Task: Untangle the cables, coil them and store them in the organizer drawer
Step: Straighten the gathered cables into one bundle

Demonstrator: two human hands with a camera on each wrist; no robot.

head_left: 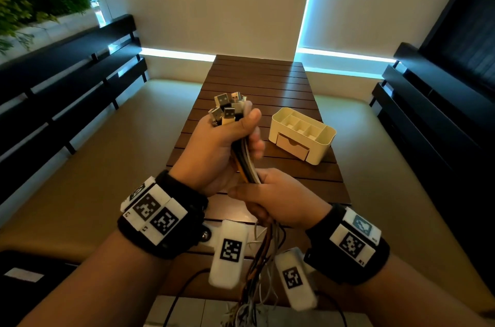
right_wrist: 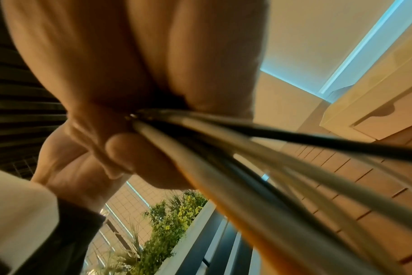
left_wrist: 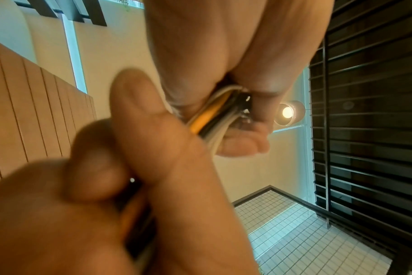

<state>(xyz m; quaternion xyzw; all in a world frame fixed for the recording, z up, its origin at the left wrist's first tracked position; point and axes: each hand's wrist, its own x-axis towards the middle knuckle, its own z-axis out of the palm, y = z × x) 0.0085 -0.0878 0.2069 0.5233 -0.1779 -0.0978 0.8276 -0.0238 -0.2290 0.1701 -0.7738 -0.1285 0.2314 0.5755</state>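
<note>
A bundle of several cables (head_left: pixel 245 163), white, black and orange, runs between my two hands above the table. My left hand (head_left: pixel 225 144) grips the bundle just below its cluster of USB plugs (head_left: pixel 227 109), which stick up past the thumb. Below it my right hand (head_left: pixel 278 192) is curled round the same bundle, and the loose ends (head_left: pixel 254 281) hang down towards my lap. In the left wrist view the bundle (left_wrist: pixel 214 115) passes from the left hand (left_wrist: pixel 212 52) into the right hand (left_wrist: pixel 134 163). The right wrist view shows the cables (right_wrist: pixel 259 167) leaving the right hand (right_wrist: pixel 134 61).
A cream organizer (head_left: pixel 329 139) with open top compartments stands on the slatted wooden table (head_left: pixel 254 77), right of my hands; its front drawer (head_left: pixel 293 144) is closed, and the drawer (right_wrist: pixel 376 115) also appears in the right wrist view. Black benches (head_left: pixel 67 72) flank the table. A black cord (head_left: pixel 176 297) trails near my lap.
</note>
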